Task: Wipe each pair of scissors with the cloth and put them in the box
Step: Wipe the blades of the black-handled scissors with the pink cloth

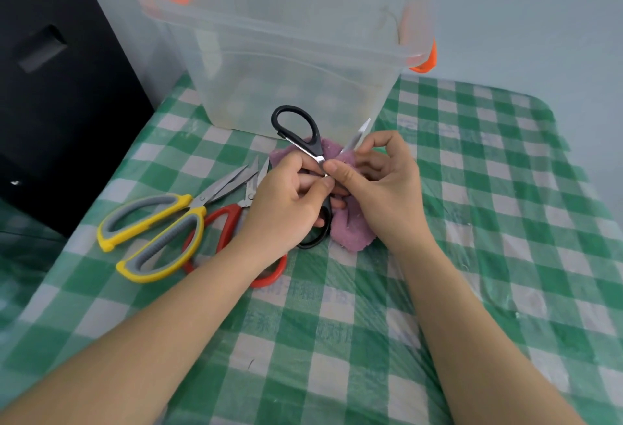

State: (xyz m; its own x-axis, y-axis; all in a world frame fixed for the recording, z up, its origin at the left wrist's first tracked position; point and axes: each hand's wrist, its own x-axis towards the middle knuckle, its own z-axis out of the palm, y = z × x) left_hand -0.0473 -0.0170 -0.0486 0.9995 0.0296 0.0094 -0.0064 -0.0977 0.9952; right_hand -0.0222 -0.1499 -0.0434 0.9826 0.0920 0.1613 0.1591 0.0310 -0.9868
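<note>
Black-handled scissors [298,129] are spread wide open between my hands, one handle loop up toward the box, the other under my left hand. My left hand [286,202] grips them near the pivot and lower handle. My right hand [384,185] pinches a blade against the purple cloth [354,229], which lies bunched on the table under both hands. Yellow-and-grey scissors [158,232] lie to the left. Red-handled scissors [226,225] lie beside them, partly hidden by my left forearm. The clear plastic box [296,63] stands open behind.
The table has a green-and-white checked cover [472,222] under clear plastic film. The box has orange latches [426,60] at its sides. A black cabinet [57,87] stands at the left edge of the table. A pale wall is behind.
</note>
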